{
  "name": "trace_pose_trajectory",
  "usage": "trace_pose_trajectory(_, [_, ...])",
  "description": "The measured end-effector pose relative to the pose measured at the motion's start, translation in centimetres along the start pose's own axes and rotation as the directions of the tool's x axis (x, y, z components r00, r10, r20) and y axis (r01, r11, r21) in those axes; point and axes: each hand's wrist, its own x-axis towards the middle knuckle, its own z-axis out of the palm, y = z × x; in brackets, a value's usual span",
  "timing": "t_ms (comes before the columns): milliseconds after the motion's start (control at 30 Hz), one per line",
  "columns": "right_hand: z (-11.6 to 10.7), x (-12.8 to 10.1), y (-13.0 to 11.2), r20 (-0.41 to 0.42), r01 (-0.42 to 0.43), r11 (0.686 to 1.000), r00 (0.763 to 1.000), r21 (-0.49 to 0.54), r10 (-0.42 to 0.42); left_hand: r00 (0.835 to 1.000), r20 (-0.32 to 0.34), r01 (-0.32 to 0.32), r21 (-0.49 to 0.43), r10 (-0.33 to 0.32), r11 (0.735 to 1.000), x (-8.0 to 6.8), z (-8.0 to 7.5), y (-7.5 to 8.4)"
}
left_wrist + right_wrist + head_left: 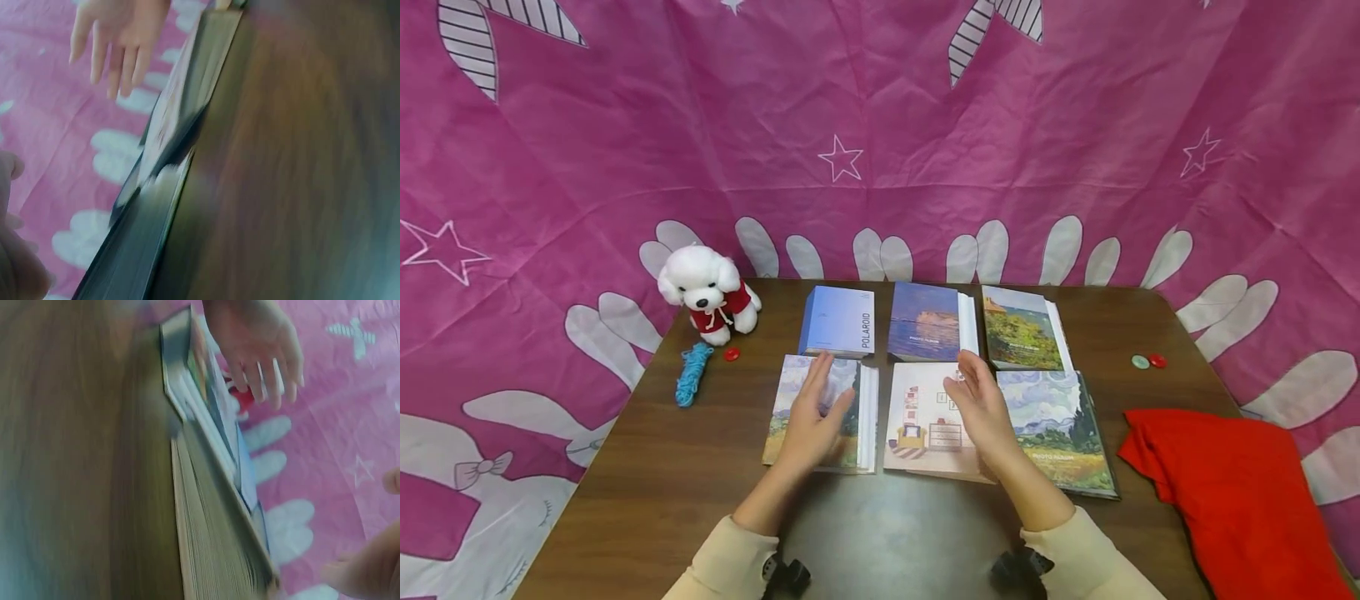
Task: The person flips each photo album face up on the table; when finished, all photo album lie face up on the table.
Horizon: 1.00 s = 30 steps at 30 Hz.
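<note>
- hovering above the left landscape album (844,442), the left hand (809,427) has straight, released fingers
- the right hand (988,410), also released, is above the pink album (927,429)

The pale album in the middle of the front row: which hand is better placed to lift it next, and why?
Probably the right hand: it is open over the right side of the pale album, while the left hand is over the front-left album.
</note>
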Motion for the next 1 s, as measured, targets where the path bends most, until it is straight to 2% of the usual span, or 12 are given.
trace_pose_trajectory(133, [-1.4, 0.0, 0.3, -0.043, -0.013, 1.0, 0.999, -0.008, 0.012, 0.999, 0.043, -0.028, -0.027, 0.03, 0.999, -0.2, 1.6, 0.8])
trace_pose_trajectory(300, [-2.4, -0.2, 0.8, -0.089, -0.047, 0.999, 0.995, -0.011, 0.045, 0.997, 0.067, -0.037, -0.054, 0.041, 0.998, 0.0, 3.2, 1.5])
trace_pose_trajectory(500, [-3.0, -0.3, 1.9, -0.108, -0.05, 0.998, 0.993, -0.027, 0.047, 0.994, 0.112, -0.001, -0.073, 0.009, 0.997, 0.2, 4.6, 1.8])
trace_pose_trajectory(767, [-3.1, -0.8, 2.8, -0.104, -0.089, 0.996, 0.991, -0.027, 0.085, 0.981, 0.193, 0.058, -0.126, -0.033, 0.99, 0.1, 6.5, 2.0])
trace_pose_trajectory(900, [-2.5, -0.8, 3.1, -0.095, -0.107, 0.993, 0.99, -0.045, 0.102, 0.978, 0.201, 0.09, -0.157, -0.057, 0.983, -0.1, 7.5, 2.2])
trace_pose_trajectory(1000, [-1.9, -0.8, 3.4, -0.107, -0.152, 0.987, 0.984, -0.06, 0.145, 0.977, 0.2, 0.101, -0.159, -0.069, 0.982, -0.3, 8.3, 2.3])
